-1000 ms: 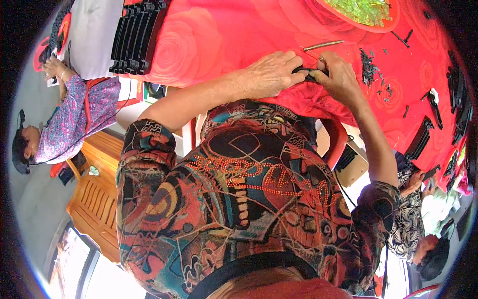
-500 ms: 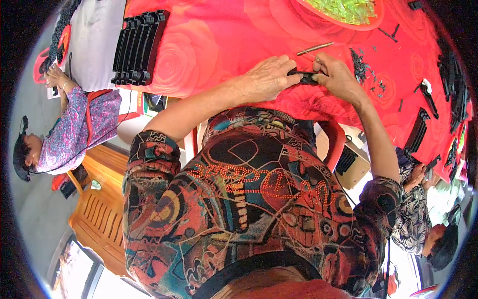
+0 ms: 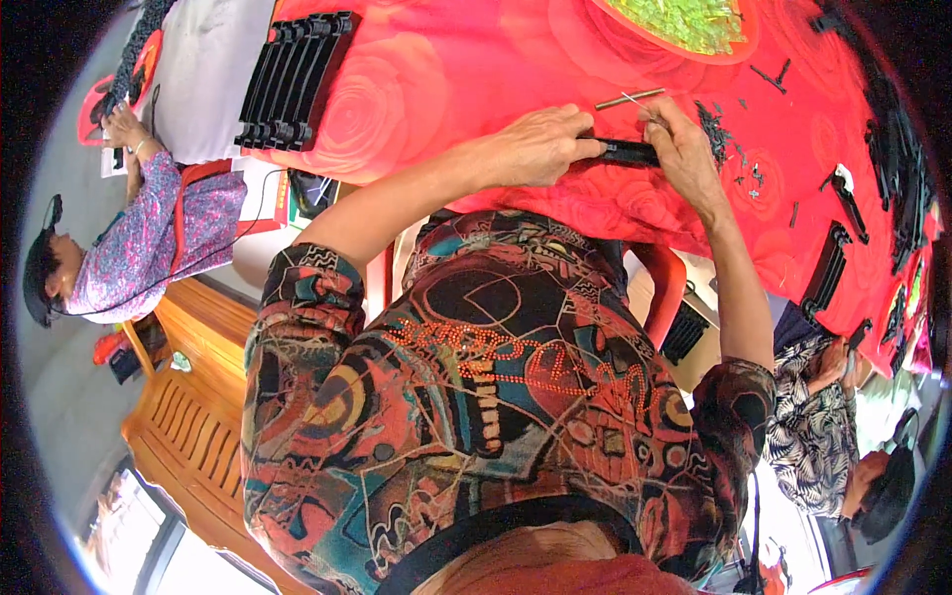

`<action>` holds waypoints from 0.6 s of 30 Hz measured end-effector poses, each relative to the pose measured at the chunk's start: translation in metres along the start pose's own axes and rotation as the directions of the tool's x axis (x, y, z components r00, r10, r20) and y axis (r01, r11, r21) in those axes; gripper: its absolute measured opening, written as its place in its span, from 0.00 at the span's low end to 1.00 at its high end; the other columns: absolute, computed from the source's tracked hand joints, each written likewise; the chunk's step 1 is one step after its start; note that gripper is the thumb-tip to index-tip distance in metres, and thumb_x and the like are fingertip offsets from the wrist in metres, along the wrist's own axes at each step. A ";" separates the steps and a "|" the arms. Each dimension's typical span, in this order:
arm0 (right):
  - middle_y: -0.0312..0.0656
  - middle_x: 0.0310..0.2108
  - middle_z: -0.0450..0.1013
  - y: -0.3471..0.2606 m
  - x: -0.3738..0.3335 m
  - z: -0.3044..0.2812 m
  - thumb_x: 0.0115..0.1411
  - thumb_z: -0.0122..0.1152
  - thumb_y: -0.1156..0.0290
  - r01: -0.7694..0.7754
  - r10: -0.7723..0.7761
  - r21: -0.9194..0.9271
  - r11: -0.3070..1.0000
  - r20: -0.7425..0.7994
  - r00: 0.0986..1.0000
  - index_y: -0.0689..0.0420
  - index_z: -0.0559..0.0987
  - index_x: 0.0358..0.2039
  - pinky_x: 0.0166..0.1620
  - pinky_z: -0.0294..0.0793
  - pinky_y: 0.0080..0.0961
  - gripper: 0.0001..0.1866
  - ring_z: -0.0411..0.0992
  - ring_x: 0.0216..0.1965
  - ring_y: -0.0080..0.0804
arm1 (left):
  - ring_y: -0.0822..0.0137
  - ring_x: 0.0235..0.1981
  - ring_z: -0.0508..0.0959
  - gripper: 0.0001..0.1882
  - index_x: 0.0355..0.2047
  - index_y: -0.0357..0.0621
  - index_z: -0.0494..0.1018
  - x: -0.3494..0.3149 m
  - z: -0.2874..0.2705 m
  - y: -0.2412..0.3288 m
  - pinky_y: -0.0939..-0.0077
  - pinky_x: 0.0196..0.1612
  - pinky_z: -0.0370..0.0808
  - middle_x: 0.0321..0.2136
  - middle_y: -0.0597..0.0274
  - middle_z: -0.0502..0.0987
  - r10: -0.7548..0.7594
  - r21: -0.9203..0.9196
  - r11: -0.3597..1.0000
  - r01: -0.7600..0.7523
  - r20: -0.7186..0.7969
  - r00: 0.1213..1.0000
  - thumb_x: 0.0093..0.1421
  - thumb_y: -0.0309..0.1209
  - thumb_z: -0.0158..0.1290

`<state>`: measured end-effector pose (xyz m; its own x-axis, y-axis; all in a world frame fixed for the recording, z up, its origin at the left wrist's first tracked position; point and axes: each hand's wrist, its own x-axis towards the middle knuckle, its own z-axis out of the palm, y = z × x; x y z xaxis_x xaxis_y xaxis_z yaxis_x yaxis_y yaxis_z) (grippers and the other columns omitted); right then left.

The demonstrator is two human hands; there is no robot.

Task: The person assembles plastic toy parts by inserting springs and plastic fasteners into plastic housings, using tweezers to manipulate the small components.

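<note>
A short black plastic strip spans the gap between my two hands, just above the near edge of the red cloth. My left hand pinches its left end between thumb and fingers. At the right end, my right hand has its fingers closed round the strip. A thin pale sliver sticks out by the right fingertips; whether they hold it I cannot tell. Just beyond the hands is a slim brownish rod. Small black scraps lie scattered right of my right hand.
A stack of black strips sits at the table's left. An orange-rimmed bowl holds green pieces at the far side. More black parts and a white-tipped black tool lie rightward. Co-workers sit left and right; a wooden bench stands left.
My hands have moved slightly apart, so more of the black strip shows between them. The pale sliver has shifted to the right with my right fingers.
</note>
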<state>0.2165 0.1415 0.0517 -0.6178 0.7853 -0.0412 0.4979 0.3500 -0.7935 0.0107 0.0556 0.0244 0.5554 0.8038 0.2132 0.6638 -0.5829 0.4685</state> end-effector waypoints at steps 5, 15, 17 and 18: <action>0.46 0.20 0.66 0.003 0.005 0.005 0.52 0.53 0.73 0.061 -0.053 -0.053 0.997 0.140 0.989 0.61 0.70 0.27 0.27 0.64 0.32 0.05 0.65 0.21 0.37 | 0.53 0.36 0.69 0.18 0.41 0.43 0.73 -0.001 0.002 -0.004 0.61 0.40 0.68 0.30 0.52 0.66 -0.009 -0.019 1.000 0.009 -0.005 1.000 0.48 0.24 0.46; 0.37 0.16 0.62 0.006 0.016 0.007 0.47 0.57 0.74 0.033 -0.025 -0.025 0.999 0.287 0.958 0.61 0.68 0.24 0.23 0.58 0.30 0.08 0.60 0.19 0.28 | 0.54 0.34 0.68 0.18 0.42 0.44 0.72 -0.002 0.003 -0.008 0.63 0.39 0.68 0.29 0.54 0.67 -0.001 0.022 1.000 0.001 0.007 1.000 0.48 0.24 0.46; 0.37 0.16 0.62 0.007 0.017 0.009 0.46 0.57 0.74 0.051 -0.039 -0.033 0.998 0.295 0.955 0.61 0.68 0.24 0.23 0.58 0.30 0.08 0.60 0.19 0.28 | 0.54 0.34 0.68 0.18 0.42 0.45 0.72 -0.003 0.004 -0.008 0.63 0.39 0.68 0.29 0.54 0.67 0.003 0.022 1.000 -0.003 0.004 1.000 0.49 0.24 0.46; 0.37 0.15 0.61 0.007 0.018 0.011 0.46 0.57 0.75 0.051 -0.030 -0.067 0.996 0.278 0.960 0.61 0.67 0.24 0.23 0.58 0.29 0.08 0.60 0.19 0.27 | 0.54 0.34 0.68 0.18 0.42 0.45 0.72 -0.003 0.005 -0.008 0.63 0.39 0.68 0.30 0.54 0.66 -0.004 0.021 1.000 0.004 0.009 1.000 0.49 0.24 0.46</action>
<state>0.2022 0.1524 0.0392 -0.7773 0.6016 -0.1841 0.5055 0.4230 -0.7520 0.0062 0.0576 0.0162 0.5568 0.8052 0.2039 0.6763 -0.5820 0.4516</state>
